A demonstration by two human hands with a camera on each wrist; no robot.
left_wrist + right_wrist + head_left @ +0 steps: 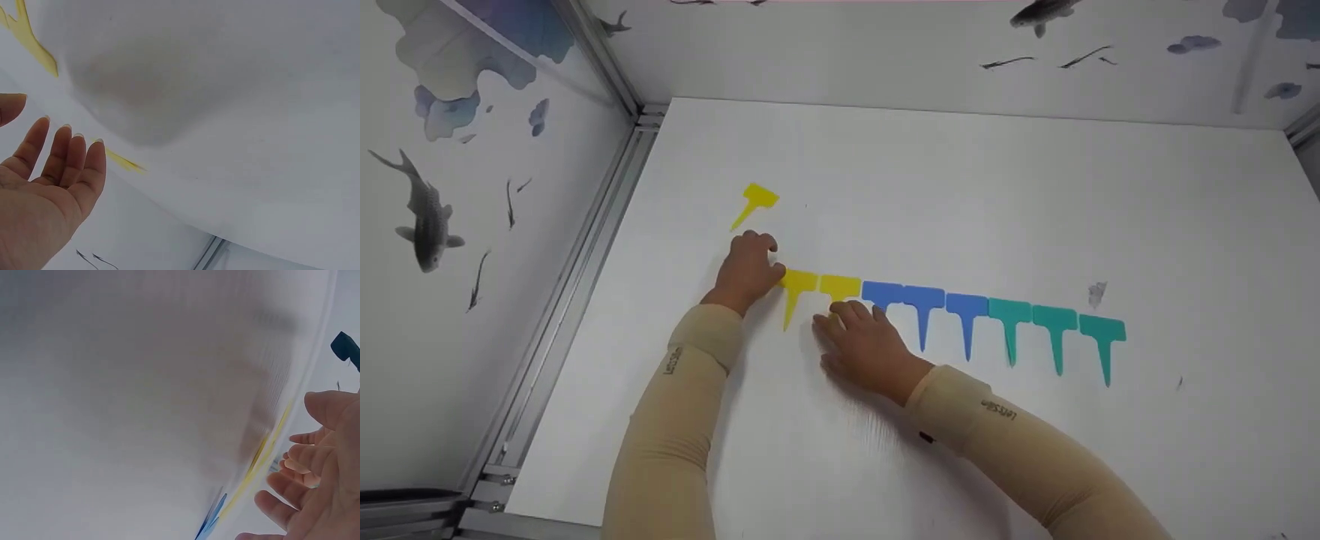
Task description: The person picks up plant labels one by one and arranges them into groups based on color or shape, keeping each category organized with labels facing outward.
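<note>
T-shaped plastic plant labels lie side by side in a row: two yellow, three blue, three green. My left hand (746, 271) is at the row's left end, its thumb at the edge of the first yellow label (802, 280). In the left wrist view that hand (50, 194) has loosely bent fingers and holds nothing. Over the stem of the second yellow label (840, 286) rests my right hand (874, 354), partly covering the first blue label (883, 291). Its fingers (287, 486) are relaxed in the right wrist view. A separate yellow label (761, 196) lies tilted beyond my left hand.
The other blue labels (924, 298) and the green labels (1055, 318) continue the row rightward. Everything lies on a white tabletop (960, 202). White panels with fish pictures (431, 225) stand at the left and back, with a metal frame (607, 202) along the left edge.
</note>
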